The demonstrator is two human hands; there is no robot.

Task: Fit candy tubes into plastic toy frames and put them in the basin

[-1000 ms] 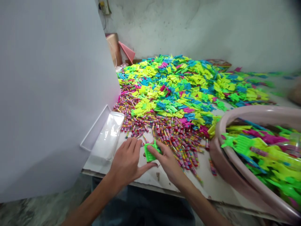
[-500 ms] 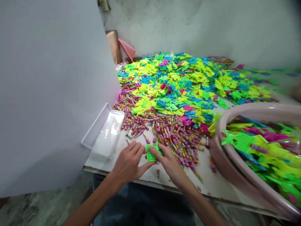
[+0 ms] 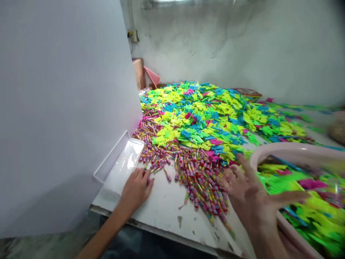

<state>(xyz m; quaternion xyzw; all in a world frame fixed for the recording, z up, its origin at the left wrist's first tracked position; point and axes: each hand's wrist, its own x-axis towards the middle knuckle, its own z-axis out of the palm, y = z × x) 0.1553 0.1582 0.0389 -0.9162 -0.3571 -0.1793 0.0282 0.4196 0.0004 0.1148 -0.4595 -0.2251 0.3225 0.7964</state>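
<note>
My left hand (image 3: 137, 189) rests at the right edge of a stack of clear plastic bags (image 3: 126, 162); its fingers are bent and close together, and whatever lies under them is hidden. With fingers spread wide and nothing held, my right hand (image 3: 252, 194) hovers beside the pink basin (image 3: 285, 147), slightly blurred. Inside the basin are green, yellow and pink plastic pieces (image 3: 320, 212). Between my hands lies a heap of small candy-filled tubes (image 3: 201, 180). Behind them spreads a big pile of bright plastic pieces (image 3: 199, 111).
A tall white panel (image 3: 67, 108) stands on the left, with a thin white frame (image 3: 110, 154) leaning at its foot. The white table (image 3: 159, 212) has its front edge near me. A pink pointed object (image 3: 152, 76) stands by the back wall.
The green piece that was between both hands is no longer in them. My left hand has moved left to the bags; my right hand has swung right to the basin and opened. The view has tilted up.
</note>
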